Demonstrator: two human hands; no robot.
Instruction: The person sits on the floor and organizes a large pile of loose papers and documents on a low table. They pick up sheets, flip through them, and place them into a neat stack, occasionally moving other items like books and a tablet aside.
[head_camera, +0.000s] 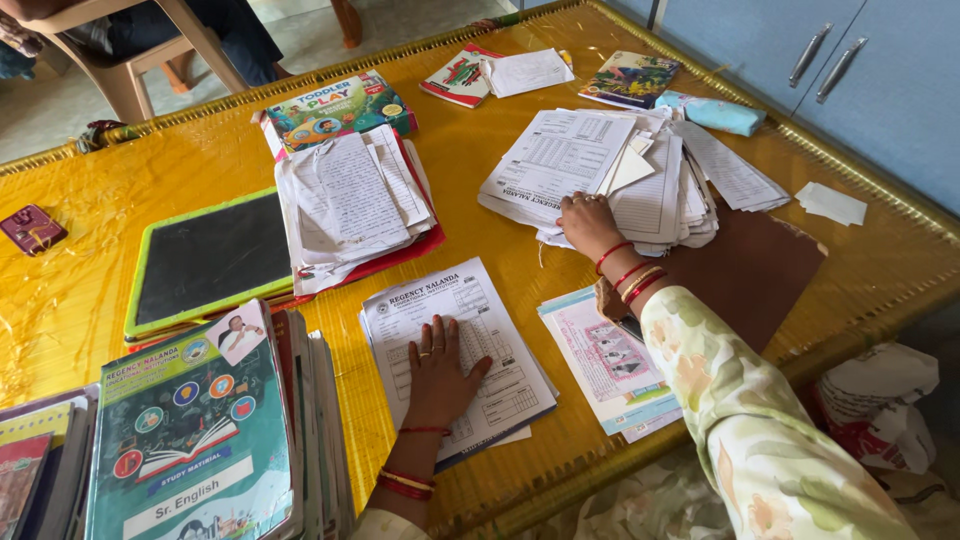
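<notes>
My left hand (438, 372) lies flat, fingers spread, on a printed white form sheet (456, 345) near the table's front edge. My right hand (587, 222) reaches farther out and presses on the near edge of a thick, loose pile of printed and lined papers (610, 170). Both wrists wear red and gold bangles, and the right arm has a floral sleeve. A pink-and-blue booklet (605, 362) lies under the right forearm, beside a brown folder (750, 265).
A yellow cloth-covered table (160, 170) holds a green-framed slate (205, 262), a handwritten paper stack on a red file (352, 205), a book stack (190, 435) front left, colourful books (335, 108) at the back, a blue pouch (715, 112). Blue cabinets (850, 70) right; chair (130, 50) behind.
</notes>
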